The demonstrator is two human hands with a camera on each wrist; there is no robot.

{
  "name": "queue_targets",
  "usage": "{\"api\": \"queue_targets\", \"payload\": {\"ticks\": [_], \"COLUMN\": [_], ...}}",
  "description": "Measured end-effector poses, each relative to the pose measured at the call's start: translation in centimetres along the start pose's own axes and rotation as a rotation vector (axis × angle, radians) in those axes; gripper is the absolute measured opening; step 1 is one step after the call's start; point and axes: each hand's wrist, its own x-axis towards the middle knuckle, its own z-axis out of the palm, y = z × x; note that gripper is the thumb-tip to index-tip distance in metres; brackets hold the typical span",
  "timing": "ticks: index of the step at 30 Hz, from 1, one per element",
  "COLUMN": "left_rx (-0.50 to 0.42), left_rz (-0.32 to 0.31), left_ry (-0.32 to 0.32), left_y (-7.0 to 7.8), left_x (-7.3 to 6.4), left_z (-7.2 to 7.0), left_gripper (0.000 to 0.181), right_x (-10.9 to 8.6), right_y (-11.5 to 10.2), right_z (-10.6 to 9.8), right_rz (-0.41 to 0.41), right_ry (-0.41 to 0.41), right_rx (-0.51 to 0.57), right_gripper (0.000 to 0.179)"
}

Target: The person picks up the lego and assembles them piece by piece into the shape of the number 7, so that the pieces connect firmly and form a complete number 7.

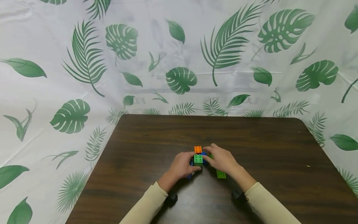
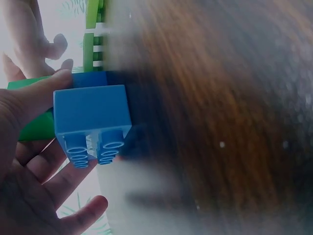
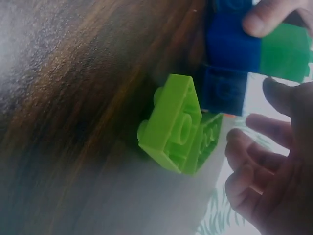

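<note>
My left hand [image 1: 180, 166] grips a stack of toy building bricks, a green brick [image 1: 198, 159] on top of a dark blue brick [image 3: 232, 46]. In the left wrist view its thumb presses across the side of the stack. A lighter blue brick [image 2: 90, 110] lies on its side against the stack, studs toward that camera. Just behind the green brick sits an orange brick [image 1: 198, 149]. My right hand [image 1: 223, 160] hovers close on the right, fingers loosely bent, its thumb beside the green brick, nothing held in the right wrist view.
A lime green brick [image 3: 168, 122] lies on its side on the dark wooden table [image 1: 139, 137], under my right hand, with another lime brick [image 3: 212, 134] behind it. A leaf-patterned cloth [image 1: 156, 46] hangs beyond the table's back edge.
</note>
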Motion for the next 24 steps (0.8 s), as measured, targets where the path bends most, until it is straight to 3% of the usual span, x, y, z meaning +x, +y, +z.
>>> {"api": "queue_targets", "payload": {"ticks": [9,16,24], "left_rx": [0.008,0.01,0.008], "left_rz": [-0.003,-0.001,-0.026], "left_ry": [-0.011,0.003,0.004], "left_y": [-0.2,0.0,0.0], "left_x": [-0.3,-0.2,-0.5], "left_z": [-0.1,0.0,0.0], "left_gripper": [0.046,0.045,0.045], "right_x": [0.7,0.6,0.4], "right_y": [-0.2,-0.5,-0.8], "right_z": [0.2,-0.4,-0.6], "right_rz": [-0.075,-0.126,-0.084], "right_ry": [-0.033,-0.029,-0.062], "right_rx": [-0.111,-0.127,-0.137], "right_gripper": [0.038,0.028,0.031]}}
